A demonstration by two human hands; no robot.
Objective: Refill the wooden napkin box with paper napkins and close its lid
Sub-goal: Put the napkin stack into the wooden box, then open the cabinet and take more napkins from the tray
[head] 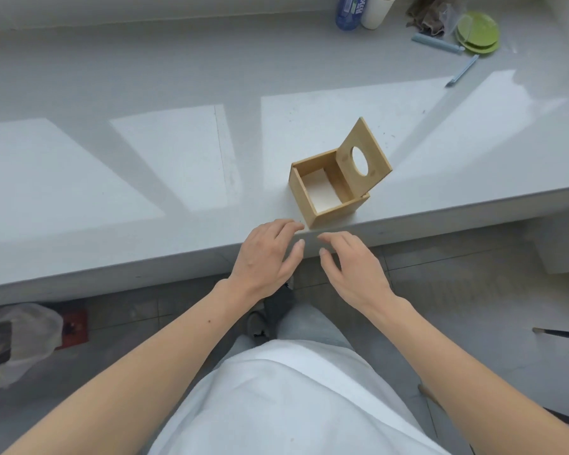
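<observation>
A square wooden napkin box [322, 208] stands near the front edge of the grey counter [145, 165]. Its hinged lid [349, 156], with an oval hole, is tilted up and back to the right. Something flat and white [322, 193] shows at the bottom inside the box. My left hand [266, 257] hovers just in front and left of the box, fingers spread, holding nothing. My right hand [352, 264] hovers below the counter's front edge, in front of the box, fingers apart and empty. Neither hand touches the box.
At the counter's far right lie green plates [478, 32], a brown cloth [431, 13], a blue bottle [350, 11], a white cup [378, 9] and a light blue pen [462, 72]. A plastic-bagged bin [14, 343] sits on the floor at left.
</observation>
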